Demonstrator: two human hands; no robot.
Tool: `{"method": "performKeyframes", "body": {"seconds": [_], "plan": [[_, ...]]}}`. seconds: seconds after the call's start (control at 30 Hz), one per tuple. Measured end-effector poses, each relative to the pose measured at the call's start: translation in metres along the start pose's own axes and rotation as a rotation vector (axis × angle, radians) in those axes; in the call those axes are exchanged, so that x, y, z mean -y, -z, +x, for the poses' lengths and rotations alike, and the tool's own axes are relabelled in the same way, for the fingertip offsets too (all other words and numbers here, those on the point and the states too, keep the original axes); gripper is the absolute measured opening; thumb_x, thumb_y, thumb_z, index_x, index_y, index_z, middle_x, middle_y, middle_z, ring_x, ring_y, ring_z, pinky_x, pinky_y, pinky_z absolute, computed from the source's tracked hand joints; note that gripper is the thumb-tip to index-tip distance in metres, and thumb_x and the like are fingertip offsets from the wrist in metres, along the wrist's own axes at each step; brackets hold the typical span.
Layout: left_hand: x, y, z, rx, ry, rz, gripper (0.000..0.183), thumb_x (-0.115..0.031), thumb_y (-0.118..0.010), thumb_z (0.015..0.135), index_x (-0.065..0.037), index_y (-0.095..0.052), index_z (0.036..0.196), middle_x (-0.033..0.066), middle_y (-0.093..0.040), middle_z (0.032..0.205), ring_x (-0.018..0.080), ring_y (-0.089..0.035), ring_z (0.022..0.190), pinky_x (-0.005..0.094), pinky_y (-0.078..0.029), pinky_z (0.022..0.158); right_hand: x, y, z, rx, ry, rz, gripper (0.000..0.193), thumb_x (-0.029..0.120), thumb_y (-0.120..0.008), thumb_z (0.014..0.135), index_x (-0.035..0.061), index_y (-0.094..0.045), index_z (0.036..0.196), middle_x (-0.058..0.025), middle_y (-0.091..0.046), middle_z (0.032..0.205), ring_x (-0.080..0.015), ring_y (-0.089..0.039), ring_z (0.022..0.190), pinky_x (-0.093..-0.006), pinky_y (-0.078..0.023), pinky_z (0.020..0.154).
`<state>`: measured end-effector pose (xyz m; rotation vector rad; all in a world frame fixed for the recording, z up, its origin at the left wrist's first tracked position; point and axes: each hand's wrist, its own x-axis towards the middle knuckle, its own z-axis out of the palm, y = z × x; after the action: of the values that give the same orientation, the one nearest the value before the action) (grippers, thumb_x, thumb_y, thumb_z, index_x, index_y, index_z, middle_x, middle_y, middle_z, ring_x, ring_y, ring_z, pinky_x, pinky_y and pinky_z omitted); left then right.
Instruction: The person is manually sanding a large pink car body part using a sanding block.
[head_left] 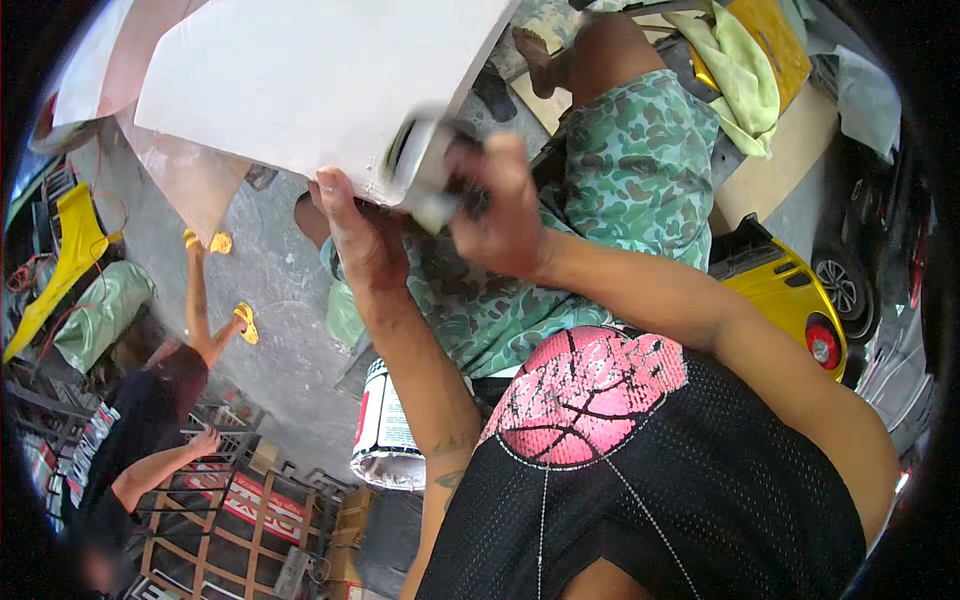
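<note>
White panel (300,80): lies tilted in front of the person, broad pale face up, its nearest corner just above the lap; support beneath it cannot be made out. Left hand (365,240): grasping the panel's lower edge, thumb up against the rim near that corner, other fingers largely hidden. Right hand (500,215): clenched around a blurred tool (465,165) with a dark grip and a pale, flat-looking part. Tool overlaps the panel's near corner in view; whether it touches the surface cannot be told, owing to blur.

Around the hands: camouflage shorts (640,160) on the wearer's legs, directly below and to the right of the panel; black top (730,480) with a pink ball print nearer the body. White can (385,425), its rim smeared pale, just beside the left forearm.

Farther out, gray floor (290,315). Toward its left edge: a yellow part (68,260) and a green plastic bag (110,315), close together. Co-worker (165,400), in dark clothing and yellow shoes (247,322), near the lower left, one arm extended over a metal rack (205,535). Toward the floor's right edge: a yellow vehicle part (790,305) with a round red lamp, beside a dark car (850,220). Pale green cloth (740,85) draped at upper right, over a yellow panel (775,45).
</note>
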<state>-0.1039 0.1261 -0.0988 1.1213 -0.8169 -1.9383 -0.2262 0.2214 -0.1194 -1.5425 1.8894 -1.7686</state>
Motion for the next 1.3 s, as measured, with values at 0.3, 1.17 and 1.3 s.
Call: {"method": "performKeyframes", "body": {"seconds": [0.3, 1.17, 1.3], "plan": [[-0.001, -0.001, -0.001, 0.038, 0.006, -0.008, 0.079, -0.058, -0.06, 0.097, -0.014, -0.029, 0.154, 0.0103, -0.046, 0.146, 0.0269, -0.053, 0.131, 0.0473, -0.051, 0.104, -0.008, 0.011, 0.006, 0.032, 0.112, -0.062, 0.067, 0.009, -0.084, 0.075, 0.007, -0.056, 0.135, -0.0145, -0.059, 0.108, -0.0336, -0.056, 0.095, -0.045, -0.047, 0.084], [0.047, 0.025, 0.006, -0.011, 0.083, -0.341, 0.086, -0.076, -0.046, 0.095, -0.018, -0.035, 0.157, 0.008, -0.053, 0.151, 0.0312, -0.059, 0.131, 0.0604, -0.06, 0.089, 0.024, 0.092, 0.1, 0.389, 0.196, -0.733, 0.046, 0.016, -0.074, 0.082, 0.0174, -0.073, 0.128, -0.0116, -0.055, 0.084, -0.0304, -0.057, 0.075, -0.0426, -0.049, 0.062], [0.05, 0.032, 0.014, -0.1, 0.153, -0.717, 0.084, -0.074, -0.046, 0.096, -0.017, -0.035, 0.157, 0.0088, -0.055, 0.149, 0.0315, -0.061, 0.129, 0.0589, -0.062, 0.087, 0.054, 0.081, 0.064, 0.58, 0.165, -0.481, 0.053, 0.016, -0.075, 0.08, 0.0194, -0.07, 0.133, -0.0117, -0.054, 0.086, -0.0301, -0.056, 0.076, -0.0402, -0.052, 0.062]]}}
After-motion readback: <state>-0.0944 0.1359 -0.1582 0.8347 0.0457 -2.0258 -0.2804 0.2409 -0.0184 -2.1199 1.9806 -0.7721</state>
